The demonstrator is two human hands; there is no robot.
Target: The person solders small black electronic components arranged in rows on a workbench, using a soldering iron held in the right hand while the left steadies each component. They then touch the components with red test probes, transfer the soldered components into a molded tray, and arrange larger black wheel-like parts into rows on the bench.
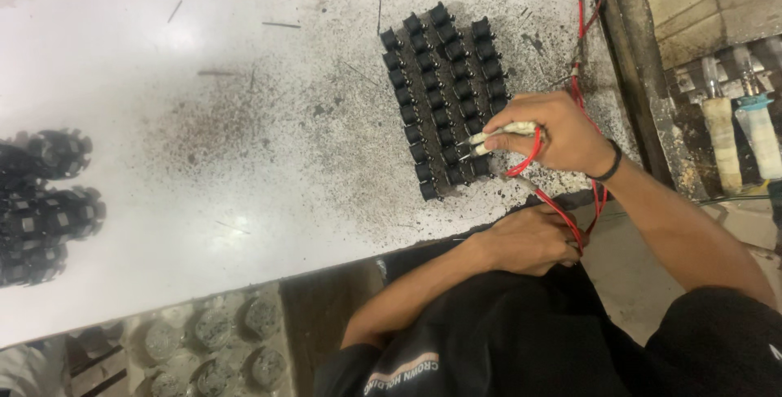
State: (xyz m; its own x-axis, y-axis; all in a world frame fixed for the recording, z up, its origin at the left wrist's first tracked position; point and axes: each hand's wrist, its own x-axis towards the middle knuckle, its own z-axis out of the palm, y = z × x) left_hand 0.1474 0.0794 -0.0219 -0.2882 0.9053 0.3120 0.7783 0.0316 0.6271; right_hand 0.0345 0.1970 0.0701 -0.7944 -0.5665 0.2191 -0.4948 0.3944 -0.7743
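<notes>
Far left, desk edge: a stack of black notched wheel-like parts (45,206), out of focus, well apart from the work.

Lower left, below the desk: a tray of round grey cups (213,346), blurred; contents cannot be told.

Centre: white desk (163,79), its surface speckled with dark grit and a few thin metal slivers, densest around the work.

Centre right: a block of small black switch-like components (444,96), laid in tight slanting rows on the desk, touching one another.

Below it, at the desk's near edge: left hand (529,241), curled shut over a red wire (562,216); what else it holds is hidden.

Right of the block: right hand (562,132), fingers pinched together on a pair of pale test probes (498,138), tips resting at the lower right rows of the block. A dark band sits on the wrist. Red wires run from the probes up to the top edge of the view and down past the left hand.

Far right, beyond the desk: two pale-handled tools (737,136) on a grimy ledge.

Risk, as judged: the two probe tips sit close together and could bridge or slip onto a neighbouring component, since the rows are packed. The slack red wire could drag across the block and shift the loose rows. Metal grit under the parts could give a false contact.
</notes>
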